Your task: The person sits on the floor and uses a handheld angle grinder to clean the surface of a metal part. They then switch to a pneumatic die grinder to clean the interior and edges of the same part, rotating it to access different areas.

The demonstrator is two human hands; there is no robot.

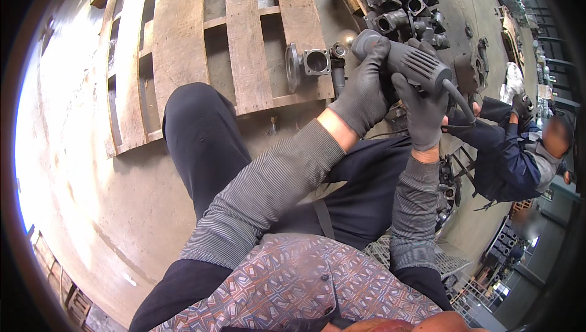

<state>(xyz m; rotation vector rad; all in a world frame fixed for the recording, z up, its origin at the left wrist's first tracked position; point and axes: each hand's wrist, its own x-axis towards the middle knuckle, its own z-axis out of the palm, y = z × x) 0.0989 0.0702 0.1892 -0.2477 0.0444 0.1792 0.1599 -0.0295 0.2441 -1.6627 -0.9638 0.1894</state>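
In front of me I grip a grey angle grinder (420, 64) with both gloved hands. My left hand (366, 91) wraps around its body near the head, and my right hand (421, 109) is closed on the vented rear end. From that end a thick cord (459, 101) curves down. A blurred, tan round shape (347, 37) shows at the tool's front; I cannot tell whether it belongs to the grinder. Left of my left hand, a flanged metal casting (314, 62) rests at the wooden pallet's edge, beside a dark pipe-like part (338, 75).
The wooden pallet (177, 26) lies on the concrete floor (97, 197) ahead and to the left. Dark metal castings (390, 2) are heaped beyond the grinder. Another person (519, 149) sits to the right, with a gloved hand raised. A wire basket (448, 259) stands by my right side.
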